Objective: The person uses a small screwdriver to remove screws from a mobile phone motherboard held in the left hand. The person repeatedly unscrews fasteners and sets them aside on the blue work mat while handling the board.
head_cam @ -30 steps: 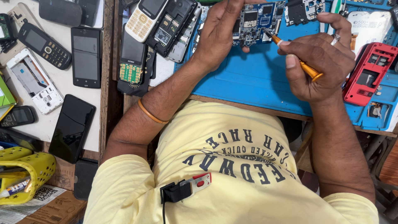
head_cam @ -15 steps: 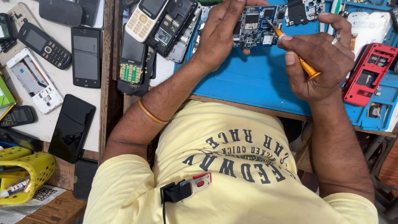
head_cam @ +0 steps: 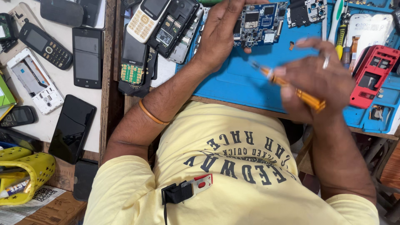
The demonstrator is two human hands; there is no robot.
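Head view, looking straight down. The right hand (head_cam: 318, 81) is smeared with motion blur, so its fingertips are hard to make out, and the tip of the orange-handled screwdriver (head_cam: 287, 85) dissolves into the blur over the blue work mat (head_cam: 250, 83). The fingers are curled around the screwdriver's handle, a firm grasp, with a ring showing on one finger. The tool slants up and to the left, its point hanging above the mat, just short of the circuit board (head_cam: 260, 23) and apart from it as far as can be told.

The left hand (head_cam: 221, 31) is cut off at the top edge of the frame; its fingertips cannot be seen fully. It lies flat and pressed down, fingers spread over the left part of the circuit board, pinning it to the mat. An orange bangle (head_cam: 152, 114) sits on that forearm.

The board lies at the top middle of the mat, its right half uncovered, chips and connectors showing.

Right of the mat lies a red phone housing (head_cam: 373, 75), partly hidden by the right hand. Left of the mat, a pile of keypad phones (head_cam: 160, 25) overlaps, some cropped by the top edge. Farther left on the tabletop (head_cam: 62, 89), black smartphones (head_cam: 73, 127) lie face up, and a yellow perforated holder (head_cam: 31, 173) runs off the edge.
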